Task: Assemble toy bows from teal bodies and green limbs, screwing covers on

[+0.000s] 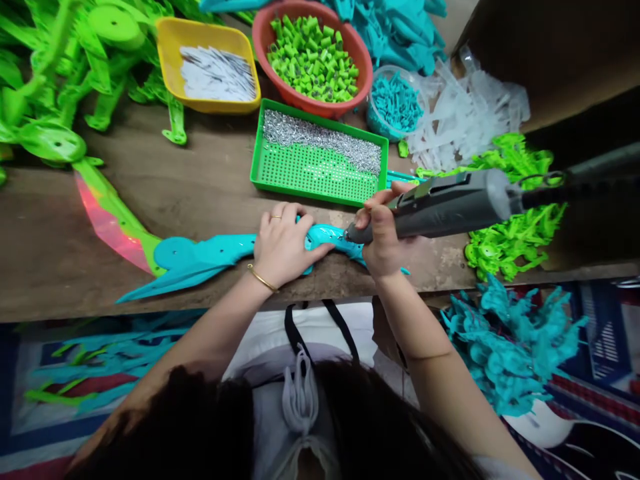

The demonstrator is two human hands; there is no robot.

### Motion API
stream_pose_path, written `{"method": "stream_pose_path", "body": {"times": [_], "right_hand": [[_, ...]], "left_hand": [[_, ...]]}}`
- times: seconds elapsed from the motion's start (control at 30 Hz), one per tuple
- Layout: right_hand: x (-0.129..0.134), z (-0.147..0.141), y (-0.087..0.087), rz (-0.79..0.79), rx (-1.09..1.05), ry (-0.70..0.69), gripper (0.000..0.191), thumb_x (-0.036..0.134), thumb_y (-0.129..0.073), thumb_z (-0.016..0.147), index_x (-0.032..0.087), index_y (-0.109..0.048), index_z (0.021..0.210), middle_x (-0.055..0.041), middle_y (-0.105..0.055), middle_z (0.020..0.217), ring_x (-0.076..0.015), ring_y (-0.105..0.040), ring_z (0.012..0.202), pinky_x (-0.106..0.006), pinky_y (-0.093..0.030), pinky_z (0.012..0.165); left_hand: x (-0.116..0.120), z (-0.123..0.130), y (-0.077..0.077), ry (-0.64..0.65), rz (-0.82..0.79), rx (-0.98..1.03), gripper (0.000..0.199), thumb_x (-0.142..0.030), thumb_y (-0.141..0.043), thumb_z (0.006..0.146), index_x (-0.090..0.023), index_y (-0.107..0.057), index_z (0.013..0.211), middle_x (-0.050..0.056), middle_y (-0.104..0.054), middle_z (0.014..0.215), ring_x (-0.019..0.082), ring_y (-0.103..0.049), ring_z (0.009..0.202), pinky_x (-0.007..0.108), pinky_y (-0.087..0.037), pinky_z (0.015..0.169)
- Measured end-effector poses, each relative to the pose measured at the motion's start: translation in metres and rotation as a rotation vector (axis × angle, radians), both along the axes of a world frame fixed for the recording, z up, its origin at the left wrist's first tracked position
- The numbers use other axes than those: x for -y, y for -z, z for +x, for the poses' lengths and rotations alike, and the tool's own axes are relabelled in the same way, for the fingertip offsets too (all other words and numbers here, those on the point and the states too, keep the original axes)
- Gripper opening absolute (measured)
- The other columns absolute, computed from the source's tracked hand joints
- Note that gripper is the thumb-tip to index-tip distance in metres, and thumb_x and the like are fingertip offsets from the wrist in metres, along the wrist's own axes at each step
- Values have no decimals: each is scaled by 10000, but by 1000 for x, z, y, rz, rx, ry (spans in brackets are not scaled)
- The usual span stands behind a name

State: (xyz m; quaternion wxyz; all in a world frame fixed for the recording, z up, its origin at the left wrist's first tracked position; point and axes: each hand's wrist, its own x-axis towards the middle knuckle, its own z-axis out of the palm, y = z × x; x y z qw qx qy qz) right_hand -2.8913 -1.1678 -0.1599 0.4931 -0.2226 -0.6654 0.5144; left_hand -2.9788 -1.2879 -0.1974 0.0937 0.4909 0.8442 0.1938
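Parts, lime ones (116,27), fill the upper left. Blue toy (215,250) lies across mid-frame, left hand (283,243) clamped over it, thumb and fingers around. Right of center, right hand (385,243) grips a driver (450,200), tip at the toy.

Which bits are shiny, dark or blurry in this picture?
In the head view, glare brightens part of the green tray and glints on the teal piece; the pink part glows; the upper right is dark; teal strips at lower left look soft.
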Motion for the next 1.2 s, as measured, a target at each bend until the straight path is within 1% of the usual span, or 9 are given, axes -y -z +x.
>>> {"method": "stream_pose_path", "body": {"times": [0.17,0.27,0.43,0.5,0.6,0.7,0.77,1.0,1.2], "right_hand": [[1,5,13,31,100,-69,383,578,-640,789,280,-604,1026,41,-604,691,-121,-577,521,-321,-559,553],[0,2,2,41,75,-97,335,538,-657,798,301,-593,1025,53,-600,704,-100,-548,486,-285,-532,507],[-27,-49,-25,57,-98,174,351,541,-605,838,285,-574,1075,44,-568,763,-53,-504,444,-229,-481,460],[-45,-74,-18,37,-124,224,346,550,-584,846,258,-579,1034,27,-576,797,-50,-530,470,-229,-498,493],[-67,-99,10,6,-27,157,324,541,-572,855,240,-588,974,14,-577,805,-68,-586,529,-232,-505,513],[-79,-103,36,75,71,124,301,525,-573,862,241,-600,957,21,-569,771,-84,-613,567,-235,-507,531],[-82,-101,43,106,82,147,281,513,-582,861,238,-599,917,27,-563,747,-82,-609,564,-232,-508,539],[-70,-97,31,125,87,198,229,474,-553,880,247,-574,863,13,-585,728,-109,-592,557,-275,-539,577],[-63,-98,23,97,-19,154,240,473,-625,802,243,-572,848,43,-557,657,-110,-540,493,-283,-516,526]], "left_hand": [[-1,1,0,-9,-2,-8,478,-609,-616,811,-193,-663,1041,138,-583,1209,346,-488,1152,485,-399,921],[-1,1,0,-12,-2,2,473,-598,-619,812,-185,-666,1038,140,-587,1204,351,-492,1148,489,-396,922],[0,1,-1,7,27,21,491,-582,-609,823,-216,-646,1148,127,-587,1211,345,-491,1154,489,-391,932],[0,1,-1,15,21,11,461,-577,-600,831,-231,-662,1129,121,-591,1208,347,-492,1155,492,-392,928],[0,1,-1,14,9,6,449,-583,-591,831,-211,-681,1067,137,-593,1196,360,-491,1155,506,-389,929],[-1,1,-2,18,3,7,485,-602,-585,827,-190,-670,1068,153,-597,1160,363,-493,1149,502,-399,916],[-1,1,-2,25,-10,-2,501,-618,-581,824,-178,-664,1048,155,-600,1142,361,-497,1144,492,-407,905],[-1,1,-2,19,-12,-14,508,-608,-579,834,-167,-646,1078,152,-601,1159,351,-504,1140,483,-405,912],[-1,3,-1,9,10,-35,496,-617,-587,824,-166,-656,1020,147,-623,1083,341,-528,1082,469,-420,881]]}}
